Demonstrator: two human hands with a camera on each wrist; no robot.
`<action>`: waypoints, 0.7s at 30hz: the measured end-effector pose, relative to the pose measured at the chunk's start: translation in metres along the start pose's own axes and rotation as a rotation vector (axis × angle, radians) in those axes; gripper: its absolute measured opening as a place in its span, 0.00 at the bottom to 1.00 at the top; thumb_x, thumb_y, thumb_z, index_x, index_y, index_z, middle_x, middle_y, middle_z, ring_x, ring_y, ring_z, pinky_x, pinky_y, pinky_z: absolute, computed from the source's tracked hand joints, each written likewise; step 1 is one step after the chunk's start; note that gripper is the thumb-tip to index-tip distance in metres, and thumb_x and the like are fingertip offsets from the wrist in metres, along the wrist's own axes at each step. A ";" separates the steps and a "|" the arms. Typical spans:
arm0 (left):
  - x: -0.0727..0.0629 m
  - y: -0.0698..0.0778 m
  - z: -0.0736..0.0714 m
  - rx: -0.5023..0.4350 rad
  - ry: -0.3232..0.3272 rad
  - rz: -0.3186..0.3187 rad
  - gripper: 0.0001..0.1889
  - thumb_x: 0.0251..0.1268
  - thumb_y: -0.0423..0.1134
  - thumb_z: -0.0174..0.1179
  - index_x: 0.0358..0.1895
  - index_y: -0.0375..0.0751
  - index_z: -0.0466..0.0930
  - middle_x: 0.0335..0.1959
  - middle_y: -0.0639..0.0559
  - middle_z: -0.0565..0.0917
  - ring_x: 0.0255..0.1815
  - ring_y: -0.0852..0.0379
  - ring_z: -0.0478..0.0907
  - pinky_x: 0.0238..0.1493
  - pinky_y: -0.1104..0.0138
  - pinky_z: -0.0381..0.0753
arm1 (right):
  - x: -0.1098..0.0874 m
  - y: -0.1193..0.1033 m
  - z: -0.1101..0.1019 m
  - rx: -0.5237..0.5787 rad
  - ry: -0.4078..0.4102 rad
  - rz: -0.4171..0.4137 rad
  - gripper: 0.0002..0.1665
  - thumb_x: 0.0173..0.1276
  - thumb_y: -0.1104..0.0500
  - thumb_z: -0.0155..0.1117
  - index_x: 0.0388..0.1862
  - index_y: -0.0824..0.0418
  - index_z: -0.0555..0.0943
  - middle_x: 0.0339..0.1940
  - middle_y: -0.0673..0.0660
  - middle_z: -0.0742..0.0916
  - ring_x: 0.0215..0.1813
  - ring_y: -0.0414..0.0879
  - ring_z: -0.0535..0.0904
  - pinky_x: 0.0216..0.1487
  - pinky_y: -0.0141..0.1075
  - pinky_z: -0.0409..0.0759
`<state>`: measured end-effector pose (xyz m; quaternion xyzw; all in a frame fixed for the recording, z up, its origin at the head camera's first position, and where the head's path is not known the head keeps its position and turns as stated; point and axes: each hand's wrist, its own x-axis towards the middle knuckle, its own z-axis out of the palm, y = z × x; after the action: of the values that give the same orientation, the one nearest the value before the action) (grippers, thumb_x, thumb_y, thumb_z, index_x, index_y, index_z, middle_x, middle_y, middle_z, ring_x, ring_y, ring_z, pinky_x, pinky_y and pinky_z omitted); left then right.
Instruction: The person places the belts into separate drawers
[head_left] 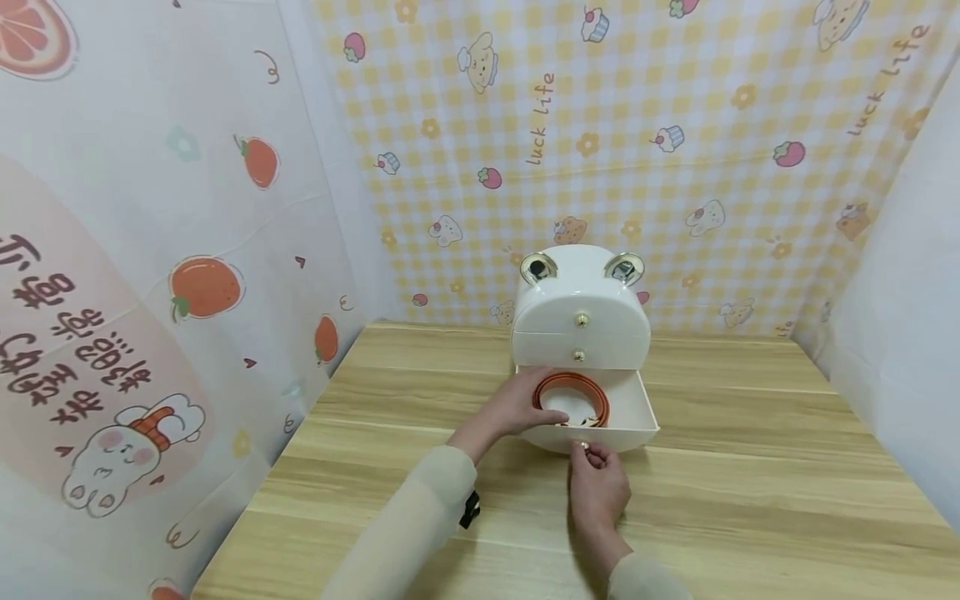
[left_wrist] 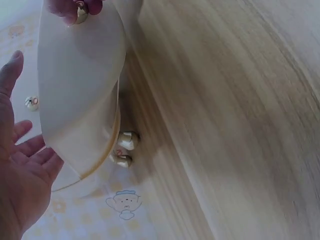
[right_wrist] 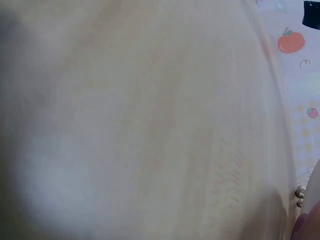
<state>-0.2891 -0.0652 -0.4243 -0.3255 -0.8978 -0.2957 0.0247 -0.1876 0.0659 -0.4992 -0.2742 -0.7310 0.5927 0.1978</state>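
Note:
A white cabinet has its bottom drawer pulled out. In the drawer lies a coiled orange-brown belt, with gold-coloured metal near its front. My left hand reaches over the drawer's left side, with its thumb across the front of the coil. The left wrist view shows these fingers spread and relaxed beside the drawer; no belt shows between them. My right hand pinches the gold drawer knob at the front. In the right wrist view that hand is mostly out of frame.
The cabinet stands toward the back of a wood-grain table. Two more gold knobs mark its upper drawers, and two round gold-rimmed pieces sit on top. A small black object shows beside my left sleeve. Printed cloths hang behind and beside.

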 end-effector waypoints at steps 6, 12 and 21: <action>-0.006 -0.002 -0.012 0.029 0.023 -0.094 0.39 0.56 0.54 0.73 0.70 0.46 0.70 0.67 0.49 0.74 0.69 0.50 0.69 0.68 0.57 0.67 | 0.006 -0.003 0.002 0.013 -0.006 0.009 0.17 0.63 0.50 0.71 0.41 0.62 0.83 0.32 0.55 0.87 0.35 0.44 0.79 0.41 0.38 0.72; -0.015 -0.013 -0.020 -0.006 0.049 -0.169 0.43 0.56 0.56 0.72 0.74 0.50 0.66 0.72 0.52 0.69 0.73 0.51 0.63 0.70 0.55 0.64 | 0.013 -0.005 0.002 0.029 -0.043 0.014 0.18 0.64 0.50 0.71 0.42 0.63 0.83 0.34 0.57 0.87 0.34 0.42 0.79 0.37 0.33 0.74; -0.040 -0.046 -0.030 -0.056 0.080 -0.289 0.42 0.60 0.57 0.69 0.74 0.44 0.65 0.73 0.46 0.67 0.74 0.45 0.61 0.70 0.50 0.62 | 0.030 -0.011 0.013 0.112 -0.112 0.084 0.18 0.64 0.52 0.71 0.43 0.64 0.81 0.33 0.57 0.88 0.28 0.38 0.80 0.31 0.28 0.75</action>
<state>-0.2891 -0.1324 -0.4329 -0.1812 -0.9250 -0.3338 0.0087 -0.2202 0.0737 -0.4928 -0.2596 -0.6947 0.6546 0.1466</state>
